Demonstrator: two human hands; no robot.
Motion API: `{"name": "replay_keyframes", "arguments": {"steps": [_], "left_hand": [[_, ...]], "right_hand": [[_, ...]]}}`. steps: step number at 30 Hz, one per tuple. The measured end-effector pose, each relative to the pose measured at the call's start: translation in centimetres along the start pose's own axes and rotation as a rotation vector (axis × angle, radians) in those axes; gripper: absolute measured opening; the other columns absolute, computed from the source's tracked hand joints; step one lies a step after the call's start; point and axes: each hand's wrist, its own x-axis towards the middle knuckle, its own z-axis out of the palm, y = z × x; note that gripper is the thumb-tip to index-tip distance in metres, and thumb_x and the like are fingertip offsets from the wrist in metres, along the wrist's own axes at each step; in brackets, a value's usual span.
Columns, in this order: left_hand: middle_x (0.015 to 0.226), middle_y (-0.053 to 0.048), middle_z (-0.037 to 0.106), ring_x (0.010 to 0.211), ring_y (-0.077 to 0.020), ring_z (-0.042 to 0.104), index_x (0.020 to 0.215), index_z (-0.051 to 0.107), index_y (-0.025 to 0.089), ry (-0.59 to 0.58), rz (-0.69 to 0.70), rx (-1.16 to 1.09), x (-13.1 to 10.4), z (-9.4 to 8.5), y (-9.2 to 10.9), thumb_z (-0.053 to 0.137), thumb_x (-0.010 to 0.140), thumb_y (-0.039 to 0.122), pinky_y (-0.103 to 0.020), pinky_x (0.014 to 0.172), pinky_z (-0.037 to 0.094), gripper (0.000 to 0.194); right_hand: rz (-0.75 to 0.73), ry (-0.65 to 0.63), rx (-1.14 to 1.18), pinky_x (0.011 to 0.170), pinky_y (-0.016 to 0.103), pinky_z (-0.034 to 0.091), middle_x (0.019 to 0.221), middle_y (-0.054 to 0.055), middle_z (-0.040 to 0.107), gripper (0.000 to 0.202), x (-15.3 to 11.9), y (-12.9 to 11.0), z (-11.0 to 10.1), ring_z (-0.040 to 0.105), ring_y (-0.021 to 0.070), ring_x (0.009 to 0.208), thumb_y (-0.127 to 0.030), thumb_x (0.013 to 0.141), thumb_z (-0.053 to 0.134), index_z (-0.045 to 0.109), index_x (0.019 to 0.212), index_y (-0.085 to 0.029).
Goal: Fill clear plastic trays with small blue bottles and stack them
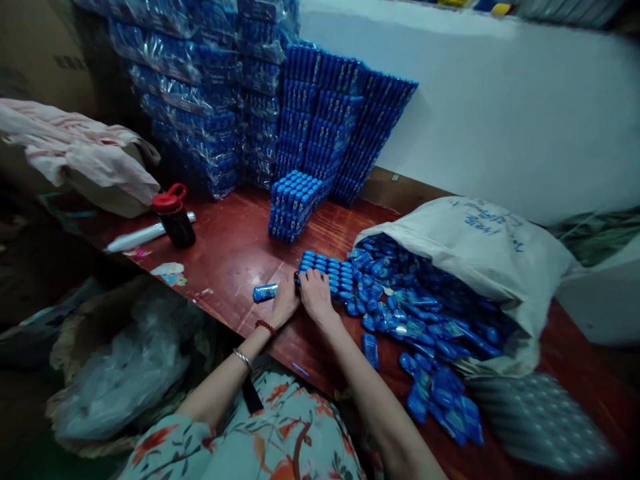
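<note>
On the red-brown table, a small block of blue packets [336, 268] lies in tight rows. My right hand [316, 293] is closed at its near left edge, fingers bent down over the packets. Close beside it, my left hand [286, 300] is closed at the same corner; its fingertips are partly hidden, and what they grip is unclear. A single blue packet [265, 293] lies just left of my left hand. Loose blue packets [390, 310] spill toward the block from a white sack [480, 233] on the right.
Behind the hands stands a small blue stack [295, 207], with tall blue stacks [325, 113] and plastic-wrapped bundles [185, 87] beyond. A red-lidded bottle [175, 217] and a clear plastic roll [137, 237] are left. A grey bumpy tray [545, 417] lies front right; clear plastic [130, 373] fills a container below left.
</note>
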Motion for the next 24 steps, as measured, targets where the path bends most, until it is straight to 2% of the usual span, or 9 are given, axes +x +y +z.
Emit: {"name": "replay_keyframes", "arguments": {"steps": [3, 6, 9, 13, 15, 17, 19, 21, 24], "left_hand": [[0.102, -0.012, 0.055, 0.094, -0.0259, 0.053, 0.106, 0.046, 0.016, 0.012, 0.001, 0.005, -0.3, 0.2, 0.4, 0.043, 0.071, 0.004, -0.043, 0.084, 0.044, 0.038], [0.102, -0.009, 0.056, 0.093, -0.0234, 0.054, 0.107, 0.046, 0.018, 0.004, 0.004, -0.016, -0.7, 0.3, 0.6, 0.048, 0.072, 0.006, -0.038, 0.082, 0.046, 0.037], [0.106, -0.01, 0.056, 0.096, -0.023, 0.054, 0.112, 0.044, 0.018, 0.012, -0.007, -0.032, -1.1, 0.5, 0.6, 0.051, 0.073, 0.006, -0.039, 0.085, 0.046, 0.042], [0.112, -0.012, 0.055, 0.103, -0.0252, 0.054, 0.12, 0.04, 0.017, 0.016, 0.003, -0.063, -1.5, 0.4, 0.8, 0.059, 0.074, 0.01, -0.043, 0.09, 0.045, 0.05], [0.115, -0.013, 0.055, 0.106, -0.0264, 0.054, 0.123, 0.038, 0.017, 0.013, 0.004, -0.066, -1.6, 0.2, 1.0, 0.061, 0.075, 0.013, -0.045, 0.092, 0.044, 0.054], [0.116, -0.014, 0.055, 0.107, -0.0275, 0.054, 0.125, 0.038, 0.016, 0.013, -0.005, -0.061, -1.7, 0.2, 1.0, 0.063, 0.075, 0.015, -0.046, 0.093, 0.044, 0.056], [0.117, -0.015, 0.054, 0.109, -0.0281, 0.053, 0.125, 0.037, 0.015, 0.014, -0.012, -0.063, -1.7, 0.4, 0.9, 0.065, 0.074, 0.016, -0.046, 0.094, 0.044, 0.058], [0.119, -0.015, 0.053, 0.111, -0.0279, 0.053, 0.126, 0.037, 0.015, 0.017, -0.008, -0.067, -1.8, 0.6, 0.7, 0.063, 0.075, 0.016, -0.046, 0.095, 0.043, 0.057], [0.12, -0.016, 0.053, 0.112, -0.0271, 0.052, 0.127, 0.037, 0.014, 0.016, 0.027, -0.062, -1.8, 0.7, 0.5, 0.056, 0.077, 0.012, -0.045, 0.095, 0.043, 0.054]], "right_hand": [[-0.094, -0.04, 0.042, 0.079, 0.034, 0.035, 0.098, 0.01, 0.061, 0.017, -0.1, 1.3, -0.3, 0.051, 0.0221, 0.092, -0.018, 0.089, 0.046, 0.059, 0.098, -0.018], [-0.124, -0.015, 0.265, 0.077, 0.031, 0.038, 0.097, 0.007, 0.062, 0.015, -0.9, 2.9, -0.4, 0.054, 0.02, 0.089, -0.026, 0.089, 0.048, 0.058, 0.099, -0.018], [0.0, 0.114, 0.485, 0.077, 0.03, 0.041, 0.095, 0.005, 0.064, 0.022, -1.6, 3.7, -0.5, 0.056, 0.0188, 0.083, -0.035, 0.09, 0.048, 0.056, 0.102, -0.019], [0.126, 0.368, 0.515, 0.088, 0.036, 0.04, 0.1, 0.008, 0.065, 0.029, -1.8, 3.7, -1.2, 0.057, 0.0213, 0.094, -0.04, 0.088, 0.048, 0.059, 0.105, -0.019], [0.183, 0.415, 0.598, 0.09, 0.036, 0.041, 0.103, 0.007, 0.066, 0.03, -1.8, 3.6, -2.0, 0.058, 0.0207, 0.097, -0.039, 0.088, 0.047, 0.062, 0.106, -0.019], [0.284, 0.372, 0.757, 0.085, 0.034, 0.045, 0.097, 0.006, 0.068, 0.03, -2.1, 3.5, -2.7, 0.061, 0.0194, 0.091, -0.041, 0.087, 0.047, 0.066, 0.098, -0.019], [0.388, 0.266, 0.944, 0.073, 0.031, 0.049, 0.083, 0.004, 0.068, 0.032, -3.0, 3.3, -3.2, 0.062, 0.0175, 0.076, -0.044, 0.083, 0.051, 0.067, 0.092, -0.018], [0.44, 0.127, 1.095, 0.061, 0.028, 0.05, 0.074, 0.001, 0.066, 0.036, -4.2, 3.1, -3.2, 0.059, 0.0148, 0.062, -0.045, 0.077, 0.059, 0.065, 0.098, -0.017], [0.44, -0.016, 1.172, 0.054, 0.027, 0.049, 0.075, 0.0, 0.066, 0.048, -6.0, 2.7, -2.6, 0.056, 0.0126, 0.053, -0.044, 0.074, 0.064, 0.058, 0.114, -0.018]]}}
